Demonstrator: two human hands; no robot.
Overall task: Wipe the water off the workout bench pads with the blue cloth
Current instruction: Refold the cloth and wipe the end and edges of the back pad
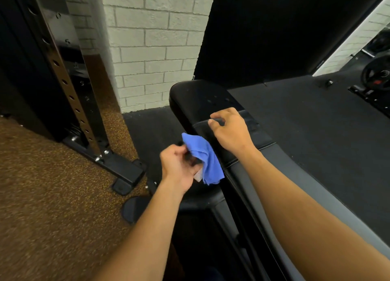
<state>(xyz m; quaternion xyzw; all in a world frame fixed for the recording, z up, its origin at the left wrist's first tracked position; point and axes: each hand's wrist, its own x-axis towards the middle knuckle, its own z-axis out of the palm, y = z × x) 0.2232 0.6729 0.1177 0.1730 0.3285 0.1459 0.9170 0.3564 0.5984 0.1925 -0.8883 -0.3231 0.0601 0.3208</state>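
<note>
Two bare hands work at the black bench pad (202, 99): the left hand (179, 166) grips the bunched blue cloth (202, 156) beside its edge, the right hand (230, 128) hovers above, fingers loosely curled.

My hands: two, the left hand (179, 166) and the right hand (229, 128)
Blue cloths in my grip: one blue cloth (203, 158)
Bench pads I can see: two, the far pad (202, 99) and the near pad (285, 175)
Rack uprights: one (63, 75)
Weight plates: two, one weight plate (376, 73) and a second, dimmer plate (379, 42)
</note>
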